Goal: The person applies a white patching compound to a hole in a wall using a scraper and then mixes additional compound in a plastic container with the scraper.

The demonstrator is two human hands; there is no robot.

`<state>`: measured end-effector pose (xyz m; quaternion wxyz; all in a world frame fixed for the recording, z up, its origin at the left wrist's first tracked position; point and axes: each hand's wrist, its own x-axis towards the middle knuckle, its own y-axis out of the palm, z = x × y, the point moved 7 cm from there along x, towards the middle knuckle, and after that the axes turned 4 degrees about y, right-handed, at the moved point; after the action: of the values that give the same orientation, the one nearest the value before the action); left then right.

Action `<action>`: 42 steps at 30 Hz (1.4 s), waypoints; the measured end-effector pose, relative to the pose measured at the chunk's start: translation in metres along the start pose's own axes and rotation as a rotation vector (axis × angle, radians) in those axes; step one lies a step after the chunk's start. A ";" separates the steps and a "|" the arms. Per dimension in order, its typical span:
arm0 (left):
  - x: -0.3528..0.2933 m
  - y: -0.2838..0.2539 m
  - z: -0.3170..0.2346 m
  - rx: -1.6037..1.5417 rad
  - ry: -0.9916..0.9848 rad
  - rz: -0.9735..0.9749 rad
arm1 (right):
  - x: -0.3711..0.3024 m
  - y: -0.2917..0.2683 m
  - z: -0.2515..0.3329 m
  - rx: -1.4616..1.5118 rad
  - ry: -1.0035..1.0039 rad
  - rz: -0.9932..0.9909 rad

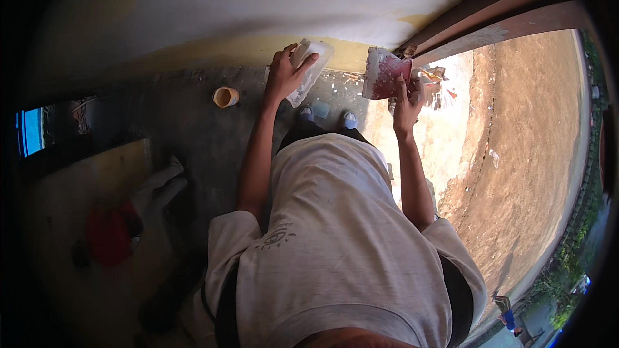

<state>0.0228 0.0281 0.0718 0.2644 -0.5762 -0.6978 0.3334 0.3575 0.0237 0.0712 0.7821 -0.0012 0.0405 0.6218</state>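
My left hand (pixel 287 74) is closed around a flat, whitish rectangular plate (pixel 309 75) smeared with white paste, held up in front of the wall. To its right, my right hand (pixel 407 106) grips a dark red putty spreader (pixel 389 75), its face streaked with the same white material and its fingers on the lower right edge. The two tools are apart from each other. Neither visibly presses on the painted wall (pixel 213 6) beyond them, which is white with yellow patches.
A small orange-yellow bucket (pixel 225 96) stands on the dark, spattered floor left of my feet. Sunlit bare ground (pixel 529 129) stretches right, past a brown beam (pixel 509 29). A person in red (pixel 109 235) is at the lower left, another in blue (pixel 509 319) far off at the right.
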 end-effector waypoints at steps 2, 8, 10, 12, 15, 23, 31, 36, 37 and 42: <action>-0.010 0.010 0.029 -0.128 -0.159 0.036 | 0.000 -0.001 -0.008 -0.065 0.013 0.065; -0.058 0.026 0.057 -1.392 -0.478 0.031 | -0.016 0.028 -0.013 -0.081 0.061 0.192; -0.071 0.009 0.049 -1.582 -0.417 -0.048 | -0.026 0.056 0.017 -0.060 0.003 0.294; -0.083 0.002 0.061 -1.717 -0.383 -0.049 | -0.042 0.087 0.045 -0.149 -0.125 0.412; -0.094 -0.023 0.074 -1.737 -0.284 -0.073 | -0.070 0.137 0.076 -0.316 -0.308 0.621; -0.129 -0.116 0.165 -1.636 -0.281 -0.198 | -0.179 0.291 0.071 -0.427 -0.419 0.925; -0.152 -0.160 0.261 -1.559 -0.295 -0.219 | -0.241 0.332 0.092 -0.519 -0.853 0.130; -0.162 -0.192 0.276 -1.674 -0.305 -0.211 | -0.262 0.368 0.061 -0.347 -0.523 0.557; -0.161 -0.193 0.279 -1.732 -0.301 -0.183 | -0.271 0.378 0.060 -0.363 -0.474 0.659; -0.153 -0.209 0.290 -1.809 -0.296 -0.096 | -0.291 0.431 0.068 -0.462 -0.710 0.786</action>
<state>-0.2967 -0.1924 0.0503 -0.3660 -0.4853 -0.7427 -0.2809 -0.1223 -0.1585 0.1790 0.4375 0.0519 -0.3637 0.8208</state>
